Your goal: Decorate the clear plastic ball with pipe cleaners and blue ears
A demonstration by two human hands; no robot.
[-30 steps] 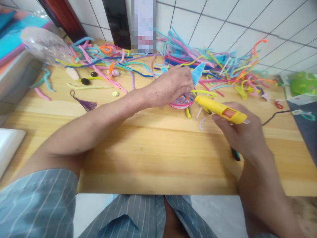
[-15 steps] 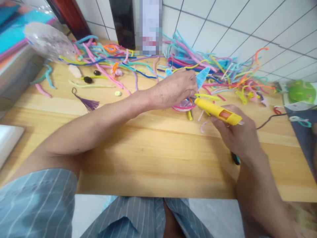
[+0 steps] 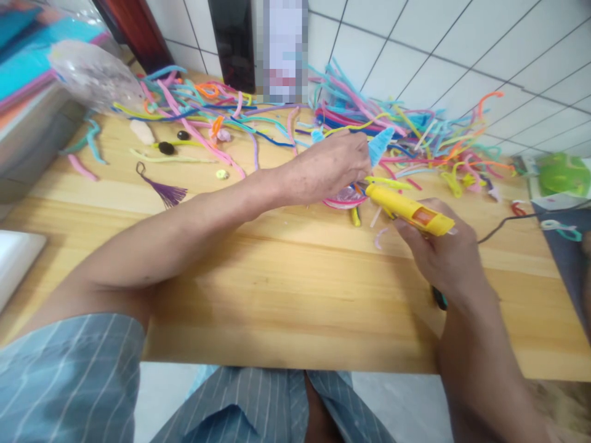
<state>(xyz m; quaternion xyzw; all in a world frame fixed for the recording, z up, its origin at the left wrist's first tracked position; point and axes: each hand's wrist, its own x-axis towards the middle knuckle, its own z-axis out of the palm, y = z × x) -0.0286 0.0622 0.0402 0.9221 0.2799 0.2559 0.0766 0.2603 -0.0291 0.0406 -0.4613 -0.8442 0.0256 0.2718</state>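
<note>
My right hand (image 3: 446,249) is wrapped round a yellow glue gun (image 3: 410,210), its nozzle pointing left at my left hand. My left hand (image 3: 339,161) is closed on a light-blue fuzzy piece (image 3: 381,145) with a pointed end; a smaller blue tip shows past the knuckles, and the fingertips are hidden. Just below the left hand lies a round, clear item with a pink rim (image 3: 345,203), partly covered by it. A short yellow pipe cleaner piece (image 3: 355,216) lies beside the rim.
Piles of coloured pipe cleaners (image 3: 360,117) run along the tiled wall. A purple tassel (image 3: 168,192) and black oval pieces (image 3: 166,147) lie at left, near a clear plastic bag (image 3: 95,77). A dark cord (image 3: 512,216) trails right, towards a green round object (image 3: 564,174).
Both hands hold nearly the same pose, with the glue gun's nozzle still close to the left fingers. The whole view has shifted slightly.
</note>
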